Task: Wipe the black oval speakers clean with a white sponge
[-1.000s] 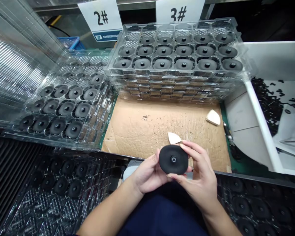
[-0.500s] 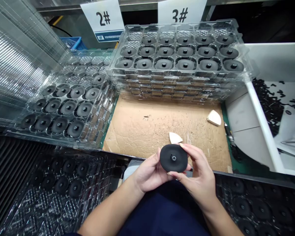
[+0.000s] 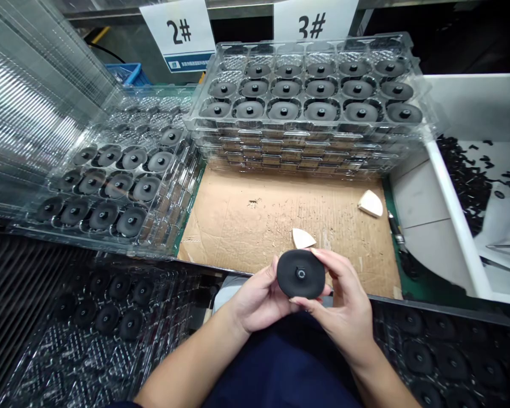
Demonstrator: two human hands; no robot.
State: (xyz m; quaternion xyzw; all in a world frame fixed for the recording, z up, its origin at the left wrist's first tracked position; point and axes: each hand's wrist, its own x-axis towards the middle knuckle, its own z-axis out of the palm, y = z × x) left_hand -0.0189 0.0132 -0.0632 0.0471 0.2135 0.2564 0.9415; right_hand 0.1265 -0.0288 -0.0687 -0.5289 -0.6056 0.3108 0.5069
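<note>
Between both hands I hold a black rounded disc (image 3: 289,277) with a small raised post at its centre, its post side facing up toward me. My left hand (image 3: 259,297) grips its left edge, thumb on the rim and the other fingers hidden beneath. On the opposite side my right hand (image 3: 342,292) pinches the rim with thumb and fingers. Just beyond the disc, a white wedge-shaped block (image 3: 302,238) lies on the cardboard sheet (image 3: 233,218). A second white wedge (image 3: 370,203) rests farther right.
Stacked clear plastic trays (image 3: 297,127) of similar discs stand at the back. More trays (image 3: 123,209) are at left, and others sit lower at both sides. A pen-like tool (image 3: 396,229) lies beside a white bin (image 3: 454,221) with small black pieces (image 3: 461,181).
</note>
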